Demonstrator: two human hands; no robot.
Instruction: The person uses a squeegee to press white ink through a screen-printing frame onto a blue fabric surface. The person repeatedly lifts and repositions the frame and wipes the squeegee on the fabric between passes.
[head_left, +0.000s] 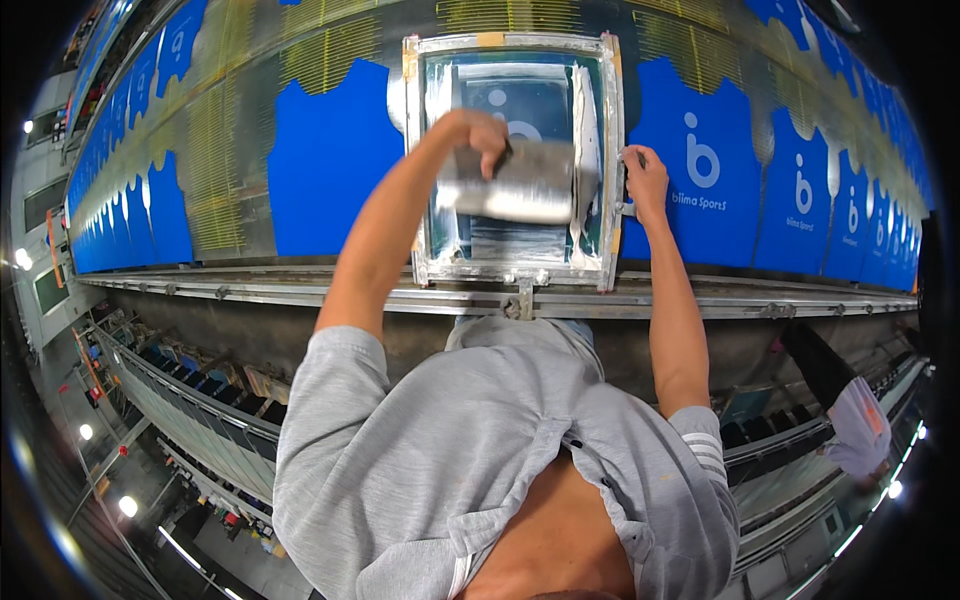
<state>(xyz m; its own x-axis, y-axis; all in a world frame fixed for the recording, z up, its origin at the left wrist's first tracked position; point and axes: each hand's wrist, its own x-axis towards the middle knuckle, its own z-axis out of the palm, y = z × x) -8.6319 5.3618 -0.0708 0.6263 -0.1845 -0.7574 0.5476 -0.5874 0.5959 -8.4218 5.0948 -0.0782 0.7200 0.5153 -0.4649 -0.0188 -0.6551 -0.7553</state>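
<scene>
A screen-printing frame (612,200) with a metal rim lies on the long table in front of me. My left hand (478,137) is closed around the top of a wide squeegee (530,180), which stands on the mesh inside the frame. The squeegee's lower part is smeared by motion. White ink (582,150) streaks the mesh along its right side. At the frame's right edge, my right hand (645,178) is closed with bent fingers on the rim. Beneath the mesh a pale logo shows faintly, partly hidden by the squeegee and my left hand.
Blue fabric panels (335,165) lie along the table on both sides; a printed blue panel (690,150) with a white logo is just right of the frame. A metal rail (330,297) runs along the near edge. Another person (855,430) stands behind at the right.
</scene>
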